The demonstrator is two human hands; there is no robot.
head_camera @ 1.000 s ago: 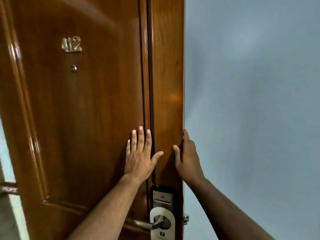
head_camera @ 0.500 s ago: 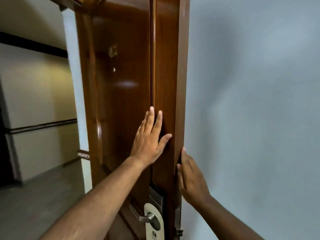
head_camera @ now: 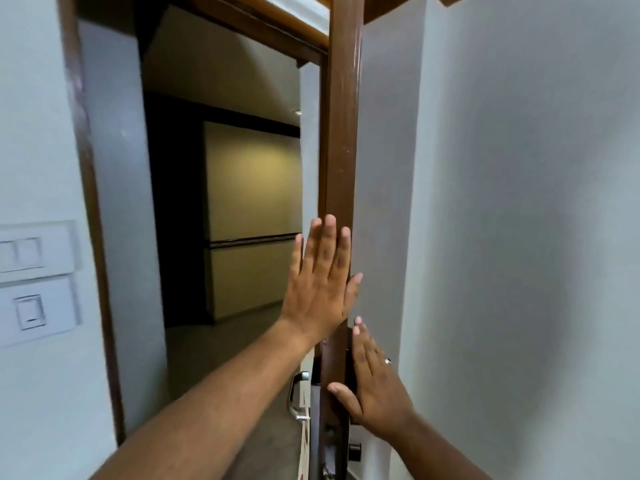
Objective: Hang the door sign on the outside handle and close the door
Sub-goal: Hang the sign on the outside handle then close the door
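Door is turning edge-on since earlier | your left hand is pressing flat on its outer face | your right hand is lying open-fingered on the inner face | door sign is hanging at the outside handle | switch plates are sitting on the left wall.

Soft, even light falls on the pale wall, with a faint grey shadow lower down. The corridor beyond is dim; only its far panel glows warm yellow. The door shows small pale glints on its edge. The switch plates are blurred, and the door frame curves from lens distortion.
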